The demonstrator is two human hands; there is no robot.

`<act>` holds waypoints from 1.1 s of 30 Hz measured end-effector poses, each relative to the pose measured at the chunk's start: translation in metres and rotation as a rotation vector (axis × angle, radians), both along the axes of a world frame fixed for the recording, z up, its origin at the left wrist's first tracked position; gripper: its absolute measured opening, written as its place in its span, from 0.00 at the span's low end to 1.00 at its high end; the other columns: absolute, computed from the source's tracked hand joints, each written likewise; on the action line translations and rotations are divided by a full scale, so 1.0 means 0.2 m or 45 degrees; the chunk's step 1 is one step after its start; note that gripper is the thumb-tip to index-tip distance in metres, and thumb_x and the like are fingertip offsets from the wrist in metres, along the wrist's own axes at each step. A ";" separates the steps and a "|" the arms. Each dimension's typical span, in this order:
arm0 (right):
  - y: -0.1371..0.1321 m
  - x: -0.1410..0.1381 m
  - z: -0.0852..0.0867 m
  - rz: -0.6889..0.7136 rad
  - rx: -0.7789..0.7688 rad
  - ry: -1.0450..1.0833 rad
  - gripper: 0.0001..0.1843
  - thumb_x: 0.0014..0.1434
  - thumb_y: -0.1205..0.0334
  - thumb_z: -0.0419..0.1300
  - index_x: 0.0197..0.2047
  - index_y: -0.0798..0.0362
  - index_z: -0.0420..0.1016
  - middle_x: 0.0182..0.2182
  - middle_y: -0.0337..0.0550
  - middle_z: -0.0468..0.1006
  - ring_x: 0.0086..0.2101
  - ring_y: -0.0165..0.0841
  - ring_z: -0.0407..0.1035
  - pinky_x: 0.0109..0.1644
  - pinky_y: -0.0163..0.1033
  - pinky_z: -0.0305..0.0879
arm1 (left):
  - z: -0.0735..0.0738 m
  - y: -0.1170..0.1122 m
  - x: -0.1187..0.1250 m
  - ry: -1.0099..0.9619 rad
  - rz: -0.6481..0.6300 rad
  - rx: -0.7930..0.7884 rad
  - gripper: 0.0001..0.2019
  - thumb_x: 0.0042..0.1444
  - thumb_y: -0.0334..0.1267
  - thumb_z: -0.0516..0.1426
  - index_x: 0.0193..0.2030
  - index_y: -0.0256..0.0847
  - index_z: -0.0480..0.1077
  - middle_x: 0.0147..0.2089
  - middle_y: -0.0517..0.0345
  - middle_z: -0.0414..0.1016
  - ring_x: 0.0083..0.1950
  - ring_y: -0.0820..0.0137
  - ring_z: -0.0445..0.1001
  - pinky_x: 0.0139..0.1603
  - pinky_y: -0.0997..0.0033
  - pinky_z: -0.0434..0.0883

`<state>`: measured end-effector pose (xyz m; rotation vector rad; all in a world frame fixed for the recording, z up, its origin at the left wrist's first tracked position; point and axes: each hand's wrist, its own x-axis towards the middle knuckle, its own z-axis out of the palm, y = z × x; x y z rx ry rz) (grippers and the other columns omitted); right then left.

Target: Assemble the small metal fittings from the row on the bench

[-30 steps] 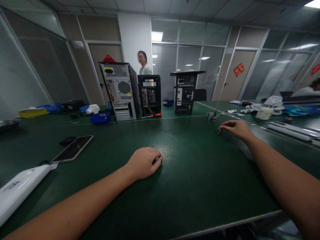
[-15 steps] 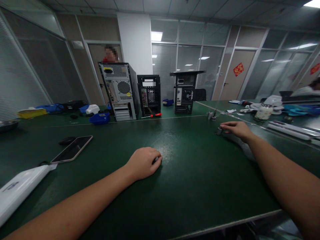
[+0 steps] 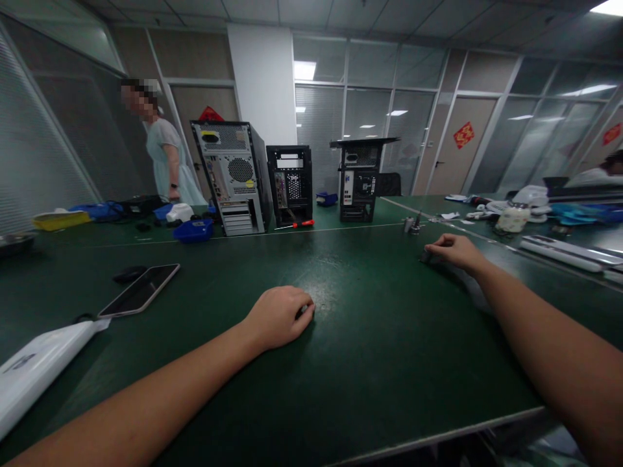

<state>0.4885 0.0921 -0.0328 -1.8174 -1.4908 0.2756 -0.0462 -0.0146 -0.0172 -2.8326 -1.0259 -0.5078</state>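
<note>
My left hand [image 3: 280, 316] rests on the green table [image 3: 370, 337] near its middle, fingers curled over a small grey thing I cannot make out. My right hand [image 3: 455, 250] is stretched out to the far right, fingers bent down over a small grey metal part [image 3: 425, 256] on the table. Two more small metal pieces [image 3: 413, 224] stand a little beyond it.
Three computer cases [image 3: 236, 176] [image 3: 291, 183] [image 3: 361, 178] stand at the back, a red-handled screwdriver [image 3: 300, 224] before them. A phone [image 3: 139, 289] and white device [image 3: 41, 363] lie left. Blue bins [image 3: 195, 229] sit behind. A person [image 3: 163, 152] walks at back left.
The person behind the computer cases has walked left, out from behind them. My right hand's fingers have curled down onto the small metal part. My left hand has stayed still.
</note>
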 end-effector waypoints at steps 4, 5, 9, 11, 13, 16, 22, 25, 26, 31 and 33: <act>-0.02 0.00 0.01 0.018 -0.003 0.245 0.17 0.50 0.49 0.70 0.30 0.51 0.71 0.33 0.45 0.82 0.33 0.39 0.76 0.36 0.43 0.74 | 0.02 -0.03 0.04 -0.014 -0.009 -0.006 0.13 0.68 0.39 0.52 0.39 0.40 0.77 0.34 0.55 0.78 0.36 0.65 0.75 0.38 0.66 0.68; -0.02 0.01 0.01 0.036 0.004 0.269 0.16 0.50 0.49 0.70 0.31 0.51 0.73 0.33 0.46 0.82 0.33 0.39 0.76 0.37 0.44 0.74 | 0.02 -0.03 0.05 -0.018 -0.010 -0.009 0.12 0.68 0.39 0.52 0.40 0.40 0.77 0.35 0.55 0.78 0.37 0.65 0.75 0.38 0.66 0.68; -0.05 0.03 0.02 0.127 -0.010 0.235 0.22 0.51 0.46 0.70 0.43 0.53 0.80 0.38 0.49 0.84 0.36 0.41 0.77 0.43 0.47 0.75 | 0.03 -0.04 0.07 -0.015 -0.006 -0.006 0.12 0.68 0.39 0.53 0.40 0.40 0.77 0.35 0.56 0.78 0.37 0.65 0.75 0.38 0.66 0.68; -0.05 0.03 0.02 0.176 -0.019 0.198 0.27 0.52 0.44 0.69 0.48 0.54 0.81 0.42 0.51 0.84 0.41 0.44 0.78 0.49 0.50 0.74 | 0.03 -0.03 0.07 -0.014 -0.006 -0.009 0.12 0.68 0.39 0.52 0.40 0.40 0.77 0.35 0.56 0.77 0.37 0.65 0.75 0.39 0.66 0.68; -0.05 0.02 0.02 0.206 -0.025 0.173 0.30 0.50 0.43 0.70 0.51 0.53 0.81 0.44 0.53 0.84 0.45 0.46 0.78 0.53 0.52 0.73 | 0.02 -0.02 0.06 -0.015 -0.007 -0.015 0.13 0.68 0.39 0.52 0.40 0.40 0.77 0.35 0.56 0.77 0.37 0.65 0.75 0.39 0.66 0.68; -0.04 -0.01 0.00 0.197 -0.012 0.092 0.31 0.48 0.45 0.72 0.52 0.53 0.81 0.45 0.53 0.84 0.47 0.48 0.78 0.56 0.53 0.72 | 0.01 0.00 0.03 -0.006 -0.005 -0.019 0.13 0.68 0.39 0.52 0.40 0.40 0.77 0.35 0.56 0.77 0.37 0.65 0.75 0.39 0.65 0.68; -0.02 -0.17 0.02 0.231 0.037 -0.214 0.27 0.57 0.48 0.65 0.57 0.52 0.80 0.48 0.51 0.83 0.48 0.48 0.77 0.57 0.54 0.70 | 0.01 0.01 -0.03 -0.006 -0.010 0.002 0.13 0.68 0.39 0.52 0.39 0.40 0.77 0.34 0.56 0.77 0.37 0.65 0.75 0.39 0.65 0.68; -0.02 -0.35 0.08 0.310 0.178 -0.359 0.25 0.62 0.50 0.59 0.59 0.50 0.78 0.52 0.51 0.80 0.49 0.46 0.75 0.57 0.52 0.69 | 0.01 0.02 -0.05 -0.002 -0.012 0.010 0.13 0.68 0.38 0.52 0.40 0.40 0.77 0.34 0.56 0.77 0.37 0.64 0.75 0.40 0.65 0.68; -0.03 -0.43 0.10 0.348 0.238 -0.397 0.24 0.64 0.50 0.58 0.60 0.50 0.78 0.52 0.51 0.80 0.48 0.45 0.75 0.56 0.52 0.70 | 0.01 0.02 -0.05 -0.003 -0.012 0.010 0.13 0.68 0.38 0.52 0.40 0.39 0.77 0.34 0.56 0.77 0.37 0.64 0.75 0.40 0.65 0.68; -0.15 -0.87 0.21 0.756 0.412 -0.546 0.24 0.67 0.49 0.58 0.62 0.47 0.76 0.46 0.49 0.78 0.41 0.40 0.74 0.49 0.48 0.72 | 0.01 0.04 -0.04 -0.016 0.014 -0.018 0.13 0.69 0.40 0.52 0.42 0.40 0.77 0.36 0.55 0.78 0.39 0.64 0.76 0.40 0.65 0.69; -0.23 -1.03 0.23 0.958 0.451 -0.609 0.22 0.67 0.51 0.59 0.61 0.46 0.77 0.47 0.48 0.78 0.44 0.39 0.74 0.51 0.46 0.71 | 0.01 0.03 -0.02 -0.029 0.029 -0.046 0.13 0.69 0.42 0.53 0.43 0.40 0.78 0.37 0.55 0.79 0.39 0.64 0.76 0.41 0.65 0.69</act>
